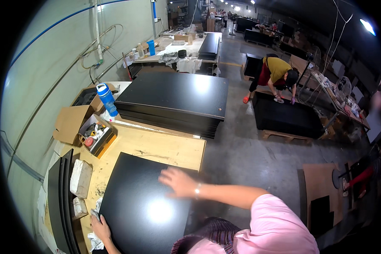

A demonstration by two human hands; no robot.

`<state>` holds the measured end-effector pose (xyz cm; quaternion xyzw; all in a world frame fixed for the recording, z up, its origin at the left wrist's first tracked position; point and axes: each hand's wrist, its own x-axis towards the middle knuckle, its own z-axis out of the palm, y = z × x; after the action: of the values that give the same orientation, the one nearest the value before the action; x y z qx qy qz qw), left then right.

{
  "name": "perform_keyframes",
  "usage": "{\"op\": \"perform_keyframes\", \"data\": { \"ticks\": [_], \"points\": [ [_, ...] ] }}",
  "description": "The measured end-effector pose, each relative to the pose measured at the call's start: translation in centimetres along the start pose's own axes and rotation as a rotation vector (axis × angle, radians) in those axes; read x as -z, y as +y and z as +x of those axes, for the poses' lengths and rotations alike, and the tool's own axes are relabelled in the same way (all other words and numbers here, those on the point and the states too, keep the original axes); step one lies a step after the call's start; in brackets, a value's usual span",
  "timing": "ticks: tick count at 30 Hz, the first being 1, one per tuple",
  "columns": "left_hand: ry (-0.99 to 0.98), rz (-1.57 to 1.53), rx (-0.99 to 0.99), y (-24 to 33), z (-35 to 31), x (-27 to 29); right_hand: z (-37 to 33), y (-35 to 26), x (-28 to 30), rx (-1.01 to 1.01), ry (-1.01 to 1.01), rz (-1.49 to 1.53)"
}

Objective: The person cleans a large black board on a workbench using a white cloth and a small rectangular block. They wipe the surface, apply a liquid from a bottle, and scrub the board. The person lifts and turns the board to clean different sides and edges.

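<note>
A glossy black panel (146, 203) lies on the pale yellow work table in front of me. My right hand (178, 182) is over its upper right part, palm down with fingers apart and somewhat blurred; nothing shows in it. I cannot tell whether it touches the surface. At the panel's lower left edge, my left hand (100, 229) is closed around the rim, with the thumb near the top face. A crumpled grey-white rag (96, 243) lies beside and partly under that hand.
Beyond stands a stack of black panels (169, 93), with a blue bottle (107, 100) beside it. An opened cardboard box (99, 137) holds small items. White blocks (81, 178) and upright black boards (63, 203) line the left. Across the aisle, a person (277, 76) bends over a black panel.
</note>
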<state>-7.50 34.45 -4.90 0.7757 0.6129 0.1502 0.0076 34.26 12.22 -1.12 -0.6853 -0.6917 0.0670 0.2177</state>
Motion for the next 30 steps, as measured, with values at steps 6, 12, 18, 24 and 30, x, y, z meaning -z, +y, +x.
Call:
{"op": "perform_keyframes", "data": {
  "ticks": [6, 12, 18, 24, 30],
  "points": [
    [-0.110, -0.078, -0.072, 0.7, -0.4, -0.2, -7.7, -6.7, 0.5, 0.455, -0.358, 0.104],
    [-0.004, -0.047, -0.181, 1.0, -2.2, -0.8, -9.9, -7.1, -2.9, 0.459, -0.110, -0.213],
    [-0.007, -0.194, -0.115, -1.2, -4.2, 0.7, -10.3, -7.8, -4.4, 0.459, -0.049, -0.208],
    [0.030, 0.039, -0.036, -8.7, -4.8, 6.4, -12.9, -8.8, -3.4, 0.441, -0.016, -0.236],
    [-0.186, -0.503, 0.106, -17.4, -12.3, 19.0, -12.2, -12.0, 2.4, 0.525, 0.070, -0.223]
  ]
}}
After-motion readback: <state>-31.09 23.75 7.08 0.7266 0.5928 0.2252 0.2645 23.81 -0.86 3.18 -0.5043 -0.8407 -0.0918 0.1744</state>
